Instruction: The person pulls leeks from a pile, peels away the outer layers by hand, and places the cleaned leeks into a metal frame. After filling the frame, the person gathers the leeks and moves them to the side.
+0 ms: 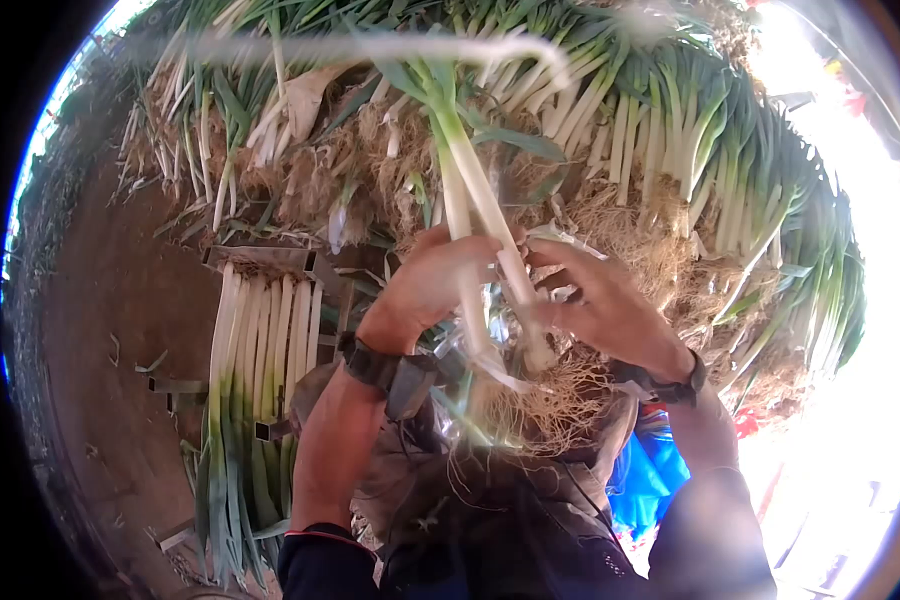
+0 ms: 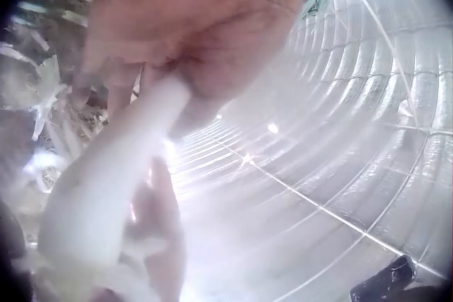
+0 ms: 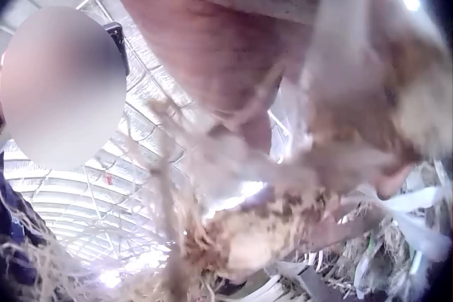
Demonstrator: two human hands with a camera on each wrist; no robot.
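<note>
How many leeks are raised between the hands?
2: one leek on the side of the left hand, the other leek beside it, nearer the right hand. Another may be hidden behind them.

Two held leeks (image 1: 487, 200), two hands (image 1: 435, 278) (image 1: 610, 305), two wristbands (image 1: 370, 367), many other leeks (image 1: 262, 345).

A brown floor (image 1: 120, 430) has leaf scraps (image 1: 153, 362) scattered on it. A long heap of leeks (image 1: 650, 120) curves across the far side, roots facing inward, seemingly on that floor. At left, 1 metal rack (image 1: 270, 258) carries a row of leeks (image 1: 260, 350), green leaves nearest the viewer.
</note>
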